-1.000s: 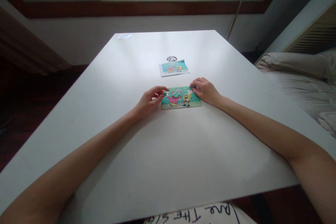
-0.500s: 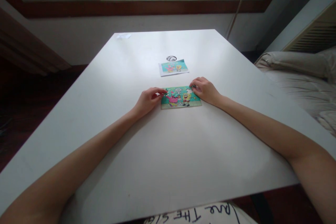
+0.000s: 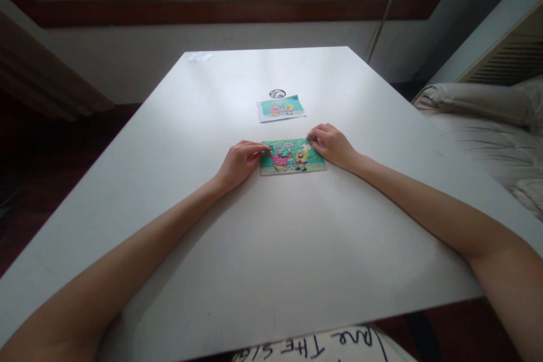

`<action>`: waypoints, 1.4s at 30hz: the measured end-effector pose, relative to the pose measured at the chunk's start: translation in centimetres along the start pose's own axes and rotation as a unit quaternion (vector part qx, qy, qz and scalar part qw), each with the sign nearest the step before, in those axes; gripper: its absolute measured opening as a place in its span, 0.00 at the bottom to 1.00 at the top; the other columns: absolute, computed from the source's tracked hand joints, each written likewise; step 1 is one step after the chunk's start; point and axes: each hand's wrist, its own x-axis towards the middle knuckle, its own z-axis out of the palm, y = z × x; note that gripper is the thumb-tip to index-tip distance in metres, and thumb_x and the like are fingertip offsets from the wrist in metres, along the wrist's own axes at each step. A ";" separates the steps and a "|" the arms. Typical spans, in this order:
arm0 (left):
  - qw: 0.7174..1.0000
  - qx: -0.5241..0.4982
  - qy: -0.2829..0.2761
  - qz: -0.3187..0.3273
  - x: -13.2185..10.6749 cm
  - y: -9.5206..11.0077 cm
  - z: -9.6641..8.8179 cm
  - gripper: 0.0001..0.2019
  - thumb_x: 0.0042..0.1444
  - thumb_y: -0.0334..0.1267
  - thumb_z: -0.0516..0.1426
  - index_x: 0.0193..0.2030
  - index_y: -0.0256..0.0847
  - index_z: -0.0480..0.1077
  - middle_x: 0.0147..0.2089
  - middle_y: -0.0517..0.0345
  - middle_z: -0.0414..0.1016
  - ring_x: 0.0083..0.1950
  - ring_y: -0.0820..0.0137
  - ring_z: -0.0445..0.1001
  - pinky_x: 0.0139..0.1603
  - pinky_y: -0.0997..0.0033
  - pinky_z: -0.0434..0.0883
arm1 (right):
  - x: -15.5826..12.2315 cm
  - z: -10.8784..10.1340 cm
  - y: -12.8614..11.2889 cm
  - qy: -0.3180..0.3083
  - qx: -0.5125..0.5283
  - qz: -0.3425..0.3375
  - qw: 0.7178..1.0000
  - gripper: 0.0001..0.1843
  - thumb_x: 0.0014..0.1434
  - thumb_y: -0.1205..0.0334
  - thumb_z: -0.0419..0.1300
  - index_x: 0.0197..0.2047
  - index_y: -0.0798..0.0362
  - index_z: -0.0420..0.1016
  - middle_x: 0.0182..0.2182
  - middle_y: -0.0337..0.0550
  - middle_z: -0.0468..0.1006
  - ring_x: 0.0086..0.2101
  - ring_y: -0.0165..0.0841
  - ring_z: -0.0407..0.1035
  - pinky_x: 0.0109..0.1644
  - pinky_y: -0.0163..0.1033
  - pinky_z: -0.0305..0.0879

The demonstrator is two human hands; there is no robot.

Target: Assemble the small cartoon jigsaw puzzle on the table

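A small jigsaw puzzle (image 3: 289, 158) with teal ground and cartoon figures in pink, pale green and yellow lies flat on the white table (image 3: 271, 249). A pale spot shows near its upper right corner. My left hand (image 3: 241, 161) rests at the puzzle's left edge, thumb and forefinger closed together at the upper left corner; its grip seems to be on the puzzle's edge. At the upper right corner my right hand (image 3: 333, 144) pinches a small dark teal bit, which looks like a puzzle piece. Its fingers cover that corner.
Beyond the puzzle lies a printed picture card (image 3: 280, 108) with similar figures. Behind the card is a round black-and-white mark or object (image 3: 278, 93). A pale scrap (image 3: 200, 57) lies at the far left corner. A cushioned seat (image 3: 479, 124) stands to the right, below the window.
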 end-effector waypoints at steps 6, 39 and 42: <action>0.996 0.076 0.011 0.041 -0.1 0.0 0.2 0.13 0.60 0.32 0.55 0.44 0.43 0.82 0.44 0.53 0.83 0.46 0.64 0.77 0.51 0.62 0.76 | 0.0 0.1 0.2 0.003 -0.002 -0.009 1.000 0.08 0.58 0.70 0.57 0.38 0.51 0.77 0.39 0.47 0.80 0.41 0.41 0.70 0.48 0.46 0.69; 0.990 0.124 0.021 0.056 -0.4 0.1 0.3 0.11 0.63 0.34 0.57 0.43 0.43 0.82 0.43 0.52 0.82 0.44 0.65 0.76 0.47 0.65 0.74 | -0.1 0.0 0.0 -0.003 -0.005 -0.021 1.000 0.08 0.59 0.69 0.57 0.38 0.51 0.77 0.40 0.48 0.80 0.42 0.41 0.70 0.48 0.46 0.69; 0.990 0.127 0.023 0.056 -0.3 0.0 0.3 0.11 0.63 0.34 0.56 0.42 0.43 0.82 0.43 0.53 0.82 0.44 0.65 0.76 0.47 0.66 0.74 | -0.1 0.1 0.1 0.000 -0.006 -0.030 1.000 0.08 0.60 0.69 0.57 0.38 0.51 0.76 0.40 0.47 0.80 0.42 0.40 0.70 0.48 0.46 0.69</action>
